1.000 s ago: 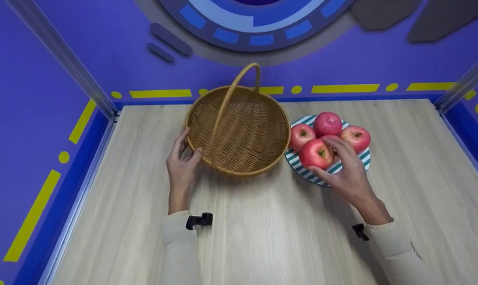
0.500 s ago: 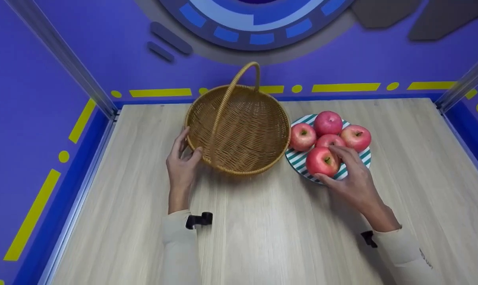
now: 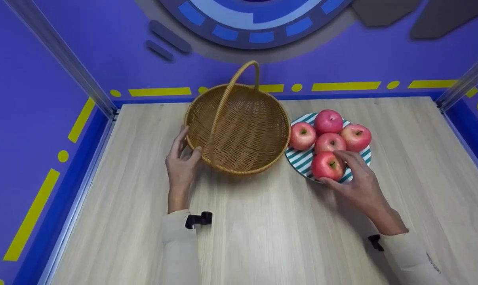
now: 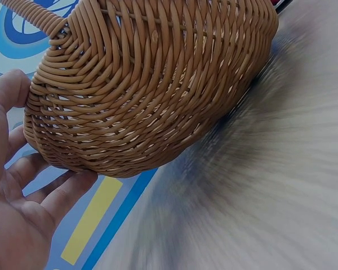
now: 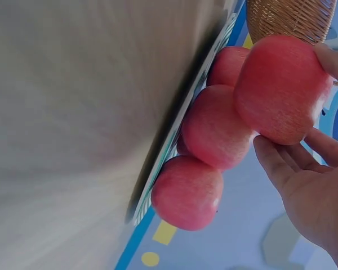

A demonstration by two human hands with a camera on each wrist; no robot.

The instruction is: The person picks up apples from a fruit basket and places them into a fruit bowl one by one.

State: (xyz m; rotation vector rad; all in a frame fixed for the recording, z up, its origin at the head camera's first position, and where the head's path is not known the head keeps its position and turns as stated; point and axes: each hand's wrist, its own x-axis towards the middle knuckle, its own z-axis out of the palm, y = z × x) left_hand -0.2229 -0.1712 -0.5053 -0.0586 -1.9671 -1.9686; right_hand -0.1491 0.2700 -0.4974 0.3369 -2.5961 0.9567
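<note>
At the front of a green-and-white striped plate [image 3: 298,162], my right hand [image 3: 360,185] pinches a red apple [image 3: 328,166] between thumb and fingers. The right wrist view has this apple [image 5: 281,89] raised off the plate, overlapping another apple [image 5: 217,126]. Several more red apples sit on the plate, among them one at the left [image 3: 302,135] and one at the right [image 3: 356,137]. A round wicker basket [image 3: 250,130] with an arched handle stands left of the plate, nothing inside it. My left hand [image 3: 181,164] holds its left side, thumb and fingers spread around the woven wall [image 4: 141,84].
Basket and plate stand side by side toward the back of a pale wooden table [image 3: 258,225]. Behind them rises a blue-purple wall panel [image 3: 341,59] with yellow marks, and another panel [image 3: 25,118] borders the left side.
My right hand has moved right and toward me with the apple, uncovering the middle apple on the plate. My left hand and the basket stay in place.
</note>
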